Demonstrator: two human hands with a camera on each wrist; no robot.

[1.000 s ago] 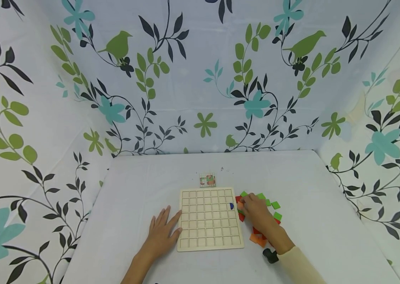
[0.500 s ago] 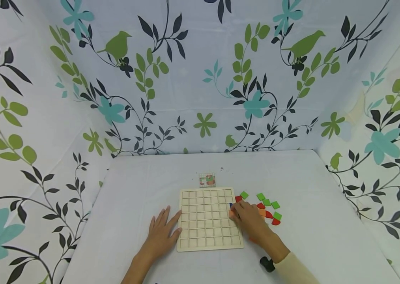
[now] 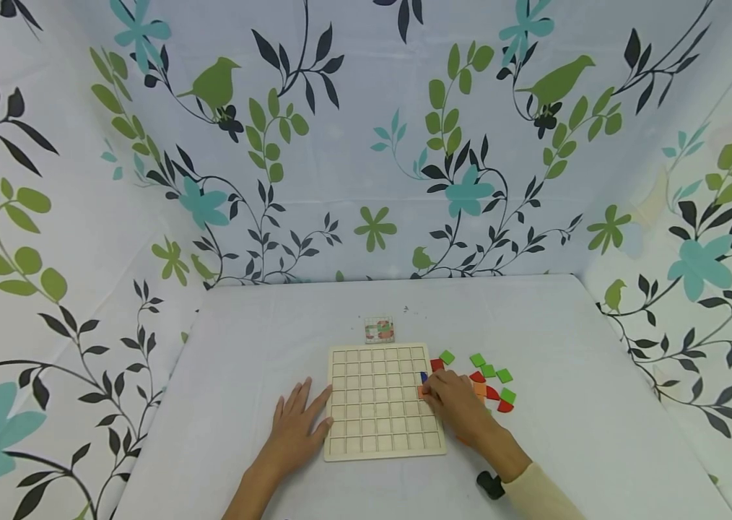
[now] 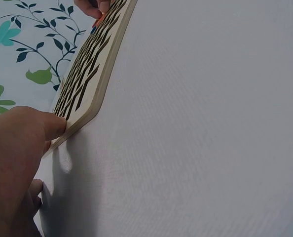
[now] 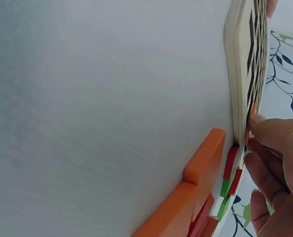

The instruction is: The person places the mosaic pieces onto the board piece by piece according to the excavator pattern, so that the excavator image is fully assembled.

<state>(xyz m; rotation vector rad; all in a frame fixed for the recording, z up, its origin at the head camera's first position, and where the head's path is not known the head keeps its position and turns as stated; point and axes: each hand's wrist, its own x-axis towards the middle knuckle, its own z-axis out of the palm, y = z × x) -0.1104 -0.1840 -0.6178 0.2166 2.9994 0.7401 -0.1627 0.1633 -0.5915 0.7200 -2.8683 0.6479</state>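
Observation:
A wooden grid board [image 3: 375, 408] lies flat on the table. My left hand [image 3: 297, 430] rests at its left edge with fingers spread; in the left wrist view the thumb [image 4: 55, 126] touches the board's corner. At the right-hand column, my right hand [image 3: 460, 406] pinches an orange tile [image 3: 421, 392] over a cell, just below a dark blue piece [image 3: 424, 377]. The right wrist view has the thumb [image 5: 265, 126] on the board's edge side, with the fingers curled beneath. How fully the tile sits in its cell is hidden by the fingers.
Right of the board lie several loose pieces: green tiles [image 3: 477, 360], red pieces [image 3: 504, 406] and orange tiles [image 5: 205, 158]. A small pattern card [image 3: 379, 330] lies behind the board. Near the right wrist is a black object [image 3: 489, 485]. Patterned cloth [image 3: 372, 144] hangs around the table.
My right hand has moved left from the loose pieces onto the board's right column, bringing the orange tile. Over the last half second it has barely shifted. The left hand stays put.

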